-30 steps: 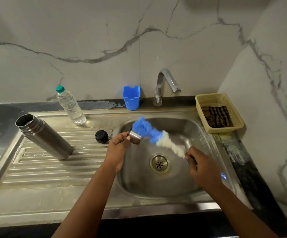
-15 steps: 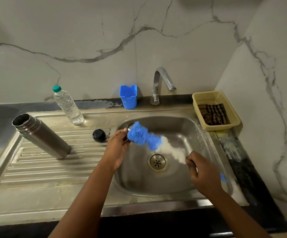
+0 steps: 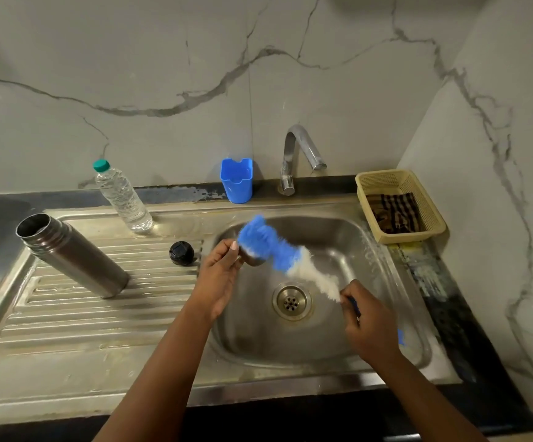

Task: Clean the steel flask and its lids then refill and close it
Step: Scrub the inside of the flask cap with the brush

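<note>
Now, head view: brush [image 3: 278, 253] pushed deeper across steel cup lid [image 3: 252, 256] than a second ago, scrubbing under way. Left hand [image 3: 219, 275] fingers pinching lid over sink [image 3: 383, 250]; right hand [image 3: 370, 323] clenched round brush handle. Lid mostly hidden behind bristles. Flask [image 3: 71, 255] lying open, left of left fingers.

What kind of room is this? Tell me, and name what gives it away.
Most likely a home kitchen, at the wash-up spot: a steel sink with a ribbed drainboard, a tap on a marble-look wall, and a basket holding a cloth.
</note>
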Motion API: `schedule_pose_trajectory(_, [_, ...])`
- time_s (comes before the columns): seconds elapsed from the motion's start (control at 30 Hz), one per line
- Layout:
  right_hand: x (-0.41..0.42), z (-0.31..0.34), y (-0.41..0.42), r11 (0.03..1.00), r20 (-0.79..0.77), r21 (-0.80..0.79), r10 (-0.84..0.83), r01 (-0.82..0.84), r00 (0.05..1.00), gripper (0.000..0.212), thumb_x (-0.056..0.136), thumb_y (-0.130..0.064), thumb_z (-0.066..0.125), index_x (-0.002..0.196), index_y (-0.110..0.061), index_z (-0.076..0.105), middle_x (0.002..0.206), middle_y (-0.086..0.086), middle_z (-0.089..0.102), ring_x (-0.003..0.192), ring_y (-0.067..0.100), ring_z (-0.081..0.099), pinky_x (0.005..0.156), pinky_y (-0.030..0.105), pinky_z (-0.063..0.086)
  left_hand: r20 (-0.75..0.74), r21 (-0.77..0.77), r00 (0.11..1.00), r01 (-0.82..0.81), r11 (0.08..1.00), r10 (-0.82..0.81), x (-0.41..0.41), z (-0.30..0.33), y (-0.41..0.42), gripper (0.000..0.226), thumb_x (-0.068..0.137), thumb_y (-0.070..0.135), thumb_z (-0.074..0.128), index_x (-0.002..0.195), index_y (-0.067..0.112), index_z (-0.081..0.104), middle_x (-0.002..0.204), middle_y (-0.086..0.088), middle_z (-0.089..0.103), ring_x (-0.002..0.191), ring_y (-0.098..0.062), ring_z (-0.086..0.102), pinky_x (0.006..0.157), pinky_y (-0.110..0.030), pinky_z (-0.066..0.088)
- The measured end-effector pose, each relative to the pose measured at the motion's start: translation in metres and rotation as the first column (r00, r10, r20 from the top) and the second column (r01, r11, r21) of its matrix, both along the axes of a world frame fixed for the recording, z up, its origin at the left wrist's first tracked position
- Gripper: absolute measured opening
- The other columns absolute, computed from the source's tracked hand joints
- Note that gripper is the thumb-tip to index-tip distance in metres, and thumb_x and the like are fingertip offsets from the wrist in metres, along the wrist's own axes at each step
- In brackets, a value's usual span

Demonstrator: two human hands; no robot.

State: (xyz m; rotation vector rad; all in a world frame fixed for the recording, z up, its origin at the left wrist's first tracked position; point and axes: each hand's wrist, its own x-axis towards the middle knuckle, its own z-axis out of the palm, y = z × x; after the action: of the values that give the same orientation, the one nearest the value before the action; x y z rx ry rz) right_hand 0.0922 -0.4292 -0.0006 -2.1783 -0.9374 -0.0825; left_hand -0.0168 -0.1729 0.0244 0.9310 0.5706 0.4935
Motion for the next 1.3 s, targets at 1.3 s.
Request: schedule_pose_trajectory(1.3, [0.001,-0.005,0.001,0.997,0.112,0.0,-0.072,0.073,0.991,0.018,0.095,-0.026,0.039,0.08,-0.02,0.047,0.065,-0.013,0.042,0.052,0.003,0.035,0.048,0.016,0.025,-0.102,0.078,0.991,0.098,0.992,-0.09,0.003,0.003,-0.013,0.022,0.104,0.022,0.043,0.106,0.007,0.059,0.107,-0.01,0.071,0.103,-0.019,0.069,0.092,-0.03,0.055])
